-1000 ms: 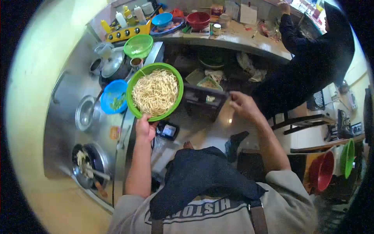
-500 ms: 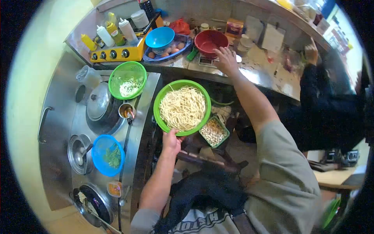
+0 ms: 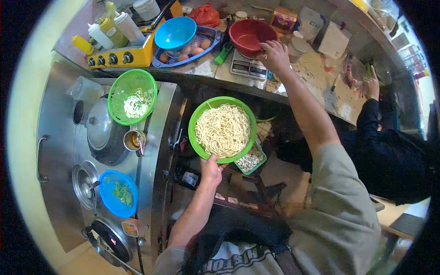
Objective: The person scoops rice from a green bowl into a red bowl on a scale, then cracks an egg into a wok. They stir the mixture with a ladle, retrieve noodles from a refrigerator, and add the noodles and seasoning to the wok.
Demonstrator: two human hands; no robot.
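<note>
My left hand (image 3: 211, 171) grips the near rim of a green bowl (image 3: 193, 136), with the thumb over the edge. Pale noodles (image 3: 223, 130) fill this bowl, which I hold up in front of me. Stretched forward over the counter, my right hand (image 3: 276, 57) has its fingers closed at the right rim of a red bowl (image 3: 245, 40). That bowl rests on a kitchen scale (image 3: 249, 67). Beyond the noodles, partly hidden by the green bowl, is a small green tray (image 3: 257, 166) of white bits.
On the steel stove top stand a green basket (image 3: 116, 101), a lidded wok (image 3: 101, 133), a blue basket (image 3: 106, 201) and a black pan (image 3: 107, 236). Eggs in a blue tray (image 3: 211, 33) and squeeze bottles (image 3: 127, 27) line the back. At right, another person's hand (image 3: 372, 87) reaches to the counter.
My view has shifted nearer the counter. My right hand's fingers, spread over the red bowl before, have closed at its rim. The other person's hand is lower on the counter.
</note>
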